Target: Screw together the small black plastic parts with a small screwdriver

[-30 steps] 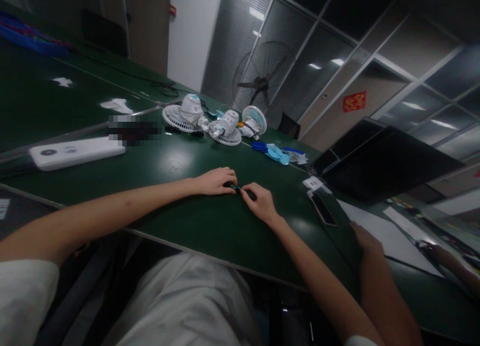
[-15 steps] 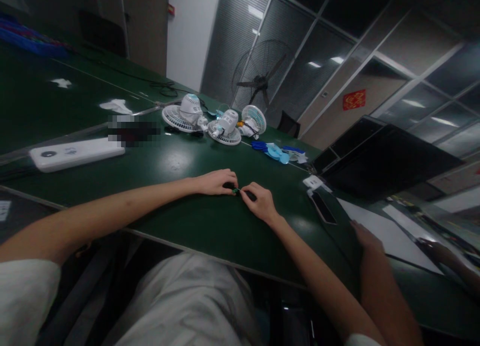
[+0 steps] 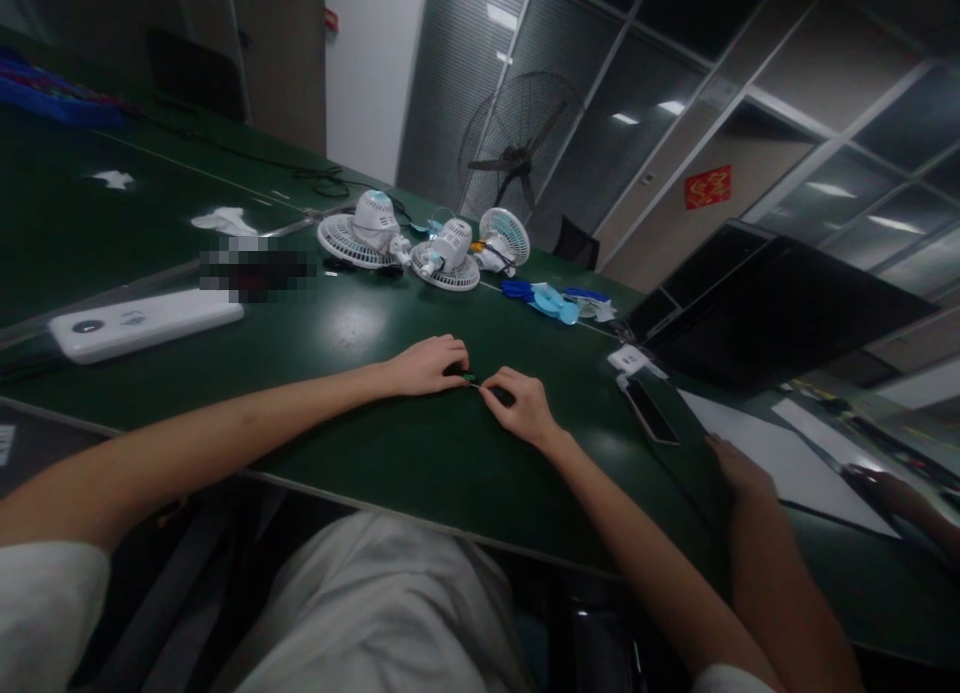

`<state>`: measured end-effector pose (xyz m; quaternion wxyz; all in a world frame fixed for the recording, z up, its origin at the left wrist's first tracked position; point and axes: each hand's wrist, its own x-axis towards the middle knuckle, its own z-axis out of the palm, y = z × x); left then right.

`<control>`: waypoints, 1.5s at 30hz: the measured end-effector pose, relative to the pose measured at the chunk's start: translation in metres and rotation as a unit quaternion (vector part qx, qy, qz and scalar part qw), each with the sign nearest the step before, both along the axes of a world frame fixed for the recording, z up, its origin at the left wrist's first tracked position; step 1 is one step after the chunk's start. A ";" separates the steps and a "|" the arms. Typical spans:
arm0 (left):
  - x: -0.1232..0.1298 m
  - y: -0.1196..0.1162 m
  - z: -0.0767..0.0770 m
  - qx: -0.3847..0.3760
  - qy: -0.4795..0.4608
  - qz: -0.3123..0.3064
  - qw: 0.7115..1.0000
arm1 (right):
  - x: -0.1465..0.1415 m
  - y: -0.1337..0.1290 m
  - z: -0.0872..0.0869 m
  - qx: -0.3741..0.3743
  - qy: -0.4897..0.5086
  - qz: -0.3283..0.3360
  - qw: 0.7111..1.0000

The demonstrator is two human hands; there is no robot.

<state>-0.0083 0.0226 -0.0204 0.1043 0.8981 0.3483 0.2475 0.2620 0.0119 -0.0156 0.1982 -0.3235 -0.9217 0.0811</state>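
Near the middle of the green table (image 3: 405, 453), my left hand (image 3: 431, 365) rests with its fingers curled round a small green piece (image 3: 469, 378) at the fingertips. Just right of it, my right hand (image 3: 517, 403) pinches a thin, pale item whose tip points at the green piece. That item is too small to name. The two hands are close together, with a narrow gap between their fingertips.
Small white fans (image 3: 450, 253) stand behind my hands, with blue fan blades (image 3: 551, 301) to their right. A white power strip (image 3: 146, 323) lies left. At right are a phone (image 3: 649, 409), a monitor (image 3: 787, 303) and another person's hand (image 3: 742, 468) on white paper (image 3: 795, 463).
The view has shifted slightly. My fingertips have parted a little, and more of the thin item shows between them.
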 end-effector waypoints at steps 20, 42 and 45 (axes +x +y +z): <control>-0.003 -0.001 0.005 -0.015 -0.006 0.011 1.000 | -0.005 0.008 -0.001 0.011 0.045 -0.072 0.996; -0.059 0.025 0.001 0.001 0.007 0.044 0.999 | 0.007 -0.011 0.007 -0.013 0.041 -0.096 0.994; -0.077 0.034 -0.001 0.009 0.001 0.100 0.995 | 0.005 -0.017 0.010 -0.018 0.030 -0.098 0.995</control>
